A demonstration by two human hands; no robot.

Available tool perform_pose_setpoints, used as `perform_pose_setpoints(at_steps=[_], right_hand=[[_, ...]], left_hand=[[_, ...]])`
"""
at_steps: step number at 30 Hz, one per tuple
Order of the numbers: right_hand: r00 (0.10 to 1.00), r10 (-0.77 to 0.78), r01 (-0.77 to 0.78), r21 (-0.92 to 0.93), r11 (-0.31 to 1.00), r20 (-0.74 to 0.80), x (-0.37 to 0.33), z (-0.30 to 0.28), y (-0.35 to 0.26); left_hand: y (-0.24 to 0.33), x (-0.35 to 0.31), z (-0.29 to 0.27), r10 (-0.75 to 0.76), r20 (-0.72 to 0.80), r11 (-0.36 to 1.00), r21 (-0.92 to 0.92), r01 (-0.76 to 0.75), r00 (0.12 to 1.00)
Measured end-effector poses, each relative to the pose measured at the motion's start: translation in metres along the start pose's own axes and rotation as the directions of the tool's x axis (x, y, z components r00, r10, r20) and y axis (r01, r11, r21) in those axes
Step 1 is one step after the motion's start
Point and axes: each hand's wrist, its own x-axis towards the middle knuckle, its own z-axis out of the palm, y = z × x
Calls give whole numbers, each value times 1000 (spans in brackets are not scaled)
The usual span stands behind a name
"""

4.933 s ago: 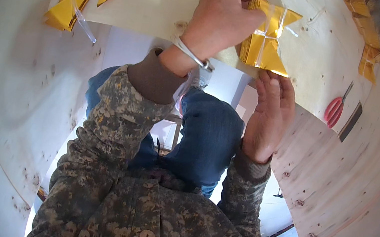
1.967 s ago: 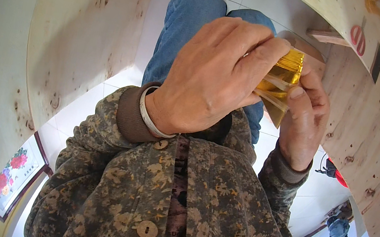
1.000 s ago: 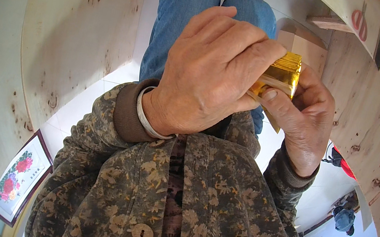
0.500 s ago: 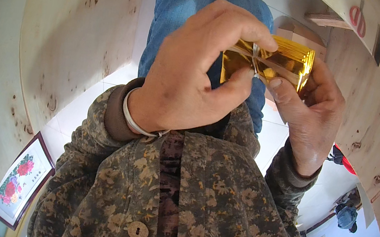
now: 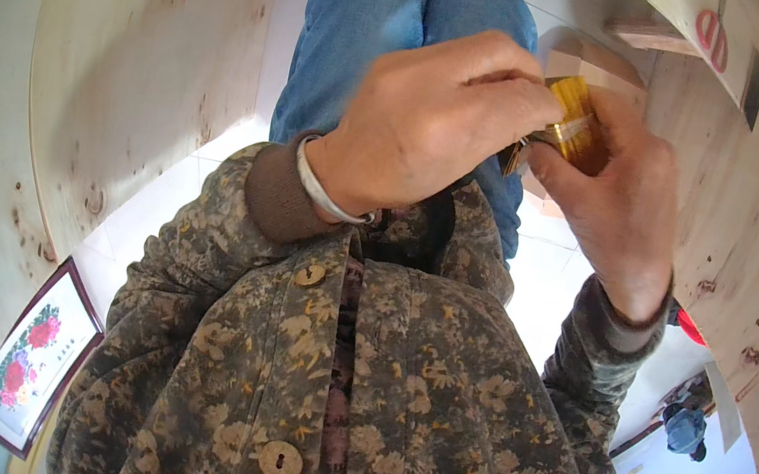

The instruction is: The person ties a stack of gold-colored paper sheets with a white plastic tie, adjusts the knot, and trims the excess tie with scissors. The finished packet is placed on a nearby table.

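Note:
Above my lap, toward the right, a stack of shiny gold foil sheets [image 5: 575, 97] is between my two hands. A thin pale band crosses the stack. My left hand [image 5: 439, 131] reaches over from the left and pinches the stack's near left end, its fingertips closed there. From the right, my right hand [image 5: 631, 195] grips the stack's other end, with the thumb on the near side and the fingers curled behind. Much of the stack is hidden by the fingers.
Pale wooden panels [image 5: 163, 26] rise at the left and right [image 5: 748, 221]. Beyond the right hand stands a cardboard box [image 5: 627, 73] on the tiled floor. A framed flower picture [image 5: 37, 365] leans at lower left. My knees in blue jeans [image 5: 363, 11] lie beneath the hands.
The gold stack has turned and now shows less of its face, more covered by my fingers. My left hand has moved slightly right; both hands still hold the stack.

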Motion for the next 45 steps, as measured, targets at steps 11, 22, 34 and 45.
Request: perform_pose_setpoints(at_steps=[11,22,34,45], right_hand=[[999,-32,34,55,998,-36,-1,33,21],[955,-136,191,197,962,-262,-20,51,29],[973,-107,150,207,967,-206,-21,48,27],[972,-216,229,185,956,-88,-18,29,31]], left_hand=[[-18,-17,11,-102,59,995,-1,102,993],[-11,-10,10,-152,122,988,4,153,981],[-7,-16,12,-134,110,989,73,127,985],[-6,-16,15,-38,147,995,99,24,988]])
